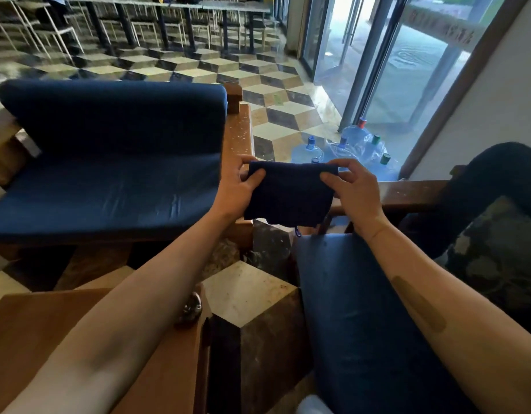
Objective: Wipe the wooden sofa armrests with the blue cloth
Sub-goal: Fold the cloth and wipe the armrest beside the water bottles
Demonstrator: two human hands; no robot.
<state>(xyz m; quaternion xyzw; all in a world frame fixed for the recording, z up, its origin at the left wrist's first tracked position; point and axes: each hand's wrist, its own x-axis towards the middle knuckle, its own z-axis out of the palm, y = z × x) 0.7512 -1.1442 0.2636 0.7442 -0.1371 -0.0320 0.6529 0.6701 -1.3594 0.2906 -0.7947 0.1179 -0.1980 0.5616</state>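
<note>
A dark blue cloth (289, 194) hangs folded in the air between my two hands, at the centre of the head view. My left hand (239, 185) pinches its upper left corner and my right hand (352, 191) pinches its upper right corner. Just behind my left hand runs the speckled wooden armrest (237, 132) of the blue-cushioned sofa (109, 162) on the left. Behind my right hand lies the wooden armrest (410, 192) of a second blue-cushioned sofa (363, 309), partly hidden by the cloth and hand.
A wooden table (88, 348) sits at the lower left with a small dark object (192, 307) on its edge. Several large water bottles (348, 147) stand on the patterned tile floor by the glass doors (378, 64). A patterned cushion (497, 258) lies on the right sofa.
</note>
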